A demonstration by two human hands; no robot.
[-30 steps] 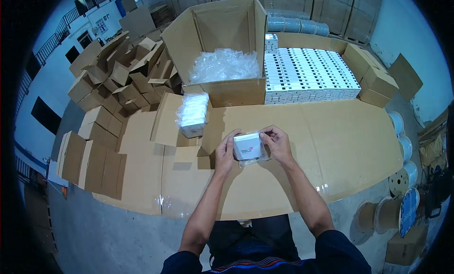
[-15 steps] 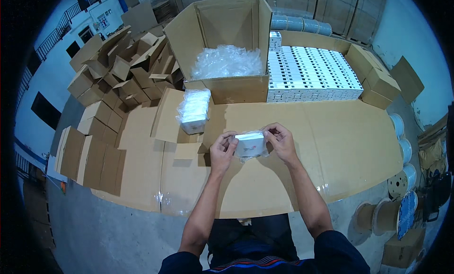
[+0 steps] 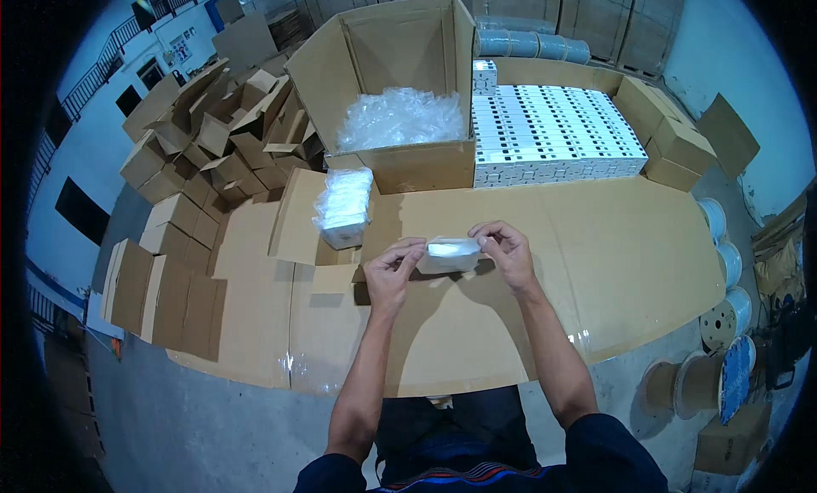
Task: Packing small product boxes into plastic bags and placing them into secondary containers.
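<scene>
I'm pinching a small white box (image 3: 451, 255) btwn left hand (image 3: 391, 272) & right hand (image 3: 506, 253), mid-wrapping it seems; next probably needs steady grip, w/ clear film kept snug.

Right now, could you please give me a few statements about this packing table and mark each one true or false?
1. Both hands, the left hand and the right hand, hold the small white box between them. True.
2. The large open carton is empty. False: it holds a heap of clear plastic bags.
3. A stack of bagged white boxes lies to the left of the hands. True.
4. The white boxes in rows sit on the floor. False: they stand on the cardboard-covered table.
</scene>
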